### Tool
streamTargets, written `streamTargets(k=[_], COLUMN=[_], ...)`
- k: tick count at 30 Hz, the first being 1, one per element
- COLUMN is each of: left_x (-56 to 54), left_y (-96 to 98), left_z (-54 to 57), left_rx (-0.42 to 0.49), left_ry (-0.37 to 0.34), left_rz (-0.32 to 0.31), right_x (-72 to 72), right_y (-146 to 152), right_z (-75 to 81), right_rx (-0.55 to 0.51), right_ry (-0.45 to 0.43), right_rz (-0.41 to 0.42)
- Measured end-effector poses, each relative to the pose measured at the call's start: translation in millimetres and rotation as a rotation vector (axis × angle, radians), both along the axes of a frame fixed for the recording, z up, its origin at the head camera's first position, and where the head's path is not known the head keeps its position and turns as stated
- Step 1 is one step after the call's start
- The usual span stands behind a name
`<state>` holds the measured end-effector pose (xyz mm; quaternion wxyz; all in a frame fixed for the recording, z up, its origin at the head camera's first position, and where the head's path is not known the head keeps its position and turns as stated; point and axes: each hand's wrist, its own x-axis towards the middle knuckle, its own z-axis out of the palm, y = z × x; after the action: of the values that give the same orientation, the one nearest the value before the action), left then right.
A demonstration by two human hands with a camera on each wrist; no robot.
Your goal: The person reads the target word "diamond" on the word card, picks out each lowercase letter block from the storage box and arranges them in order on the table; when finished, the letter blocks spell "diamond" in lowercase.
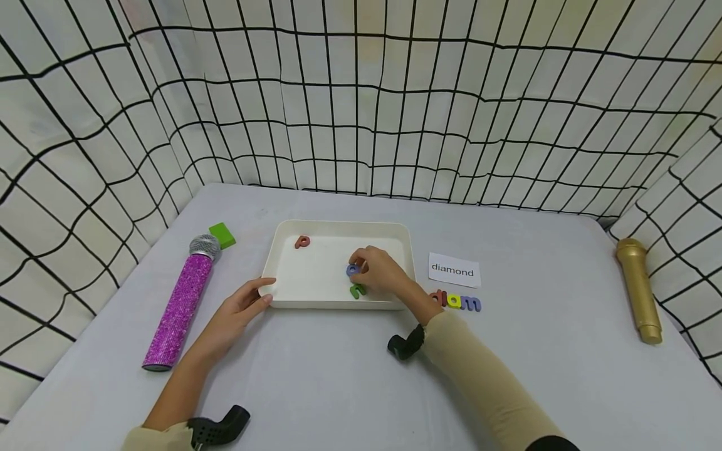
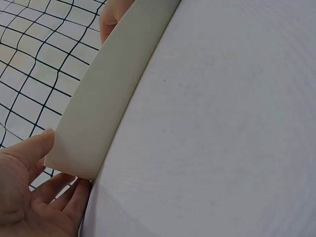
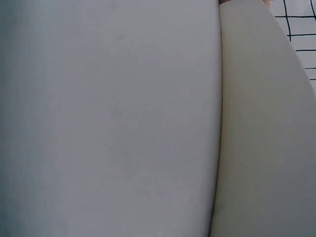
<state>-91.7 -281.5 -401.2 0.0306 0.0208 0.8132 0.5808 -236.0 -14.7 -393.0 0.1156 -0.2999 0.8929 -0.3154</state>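
Observation:
A white tray lies on the table. My left hand grips its near left corner; in the left wrist view, the thumb and fingers of that left hand are around the end of the tray. Inside the tray, my right hand pinches a blue round letter, which looks like an "o". Just below it sits a green letter "n". A red letter lies near the tray's far left. The right wrist view shows only tray wall and tablecloth.
Right of the tray are a card reading "diamond" and a row of letters, including a yellow "a" and a blue "m". A pink glittery microphone and green block lie left, a gold microphone far right. Black netting surrounds the table.

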Motion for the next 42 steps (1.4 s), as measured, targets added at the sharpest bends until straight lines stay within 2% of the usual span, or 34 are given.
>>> streamTargets(k=[8,13,17,22,30,35,42], left_x=[0.4,0.4,-2.6,-3.3,-2.5,-1.8,-3.6], left_y=[0.2,-0.2,0.2,1.4,0.7,0.7,0.7], left_z=[-1.1,-0.9,-3.1,-2.9,-1.9,-2.0,-4.2], left_rx=[0.009,0.006,0.000,-0.007,-0.022,-0.034,-0.031], left_ry=[0.006,0.007,0.010,0.010,0.019,0.031,0.033], left_rz=[-0.004,-0.007,-0.012,-0.011,-0.011,-0.010,-0.015], right_x=[10.6,18.6,24.5,30.9,38.0,41.5,43.3], right_y=[15.2,34.8,56.6,92.0,158.4,193.1,221.5], right_z=[9.3,16.4,19.8,23.6,21.7,18.2,15.3], right_rx=[-0.026,-0.055,-0.123,-0.173,-0.084,-0.009,0.081], right_ry=[0.094,0.212,0.259,0.265,0.309,0.266,0.197], right_rz=[-0.050,-0.022,-0.019,-0.047,-0.162,-0.228,-0.241])
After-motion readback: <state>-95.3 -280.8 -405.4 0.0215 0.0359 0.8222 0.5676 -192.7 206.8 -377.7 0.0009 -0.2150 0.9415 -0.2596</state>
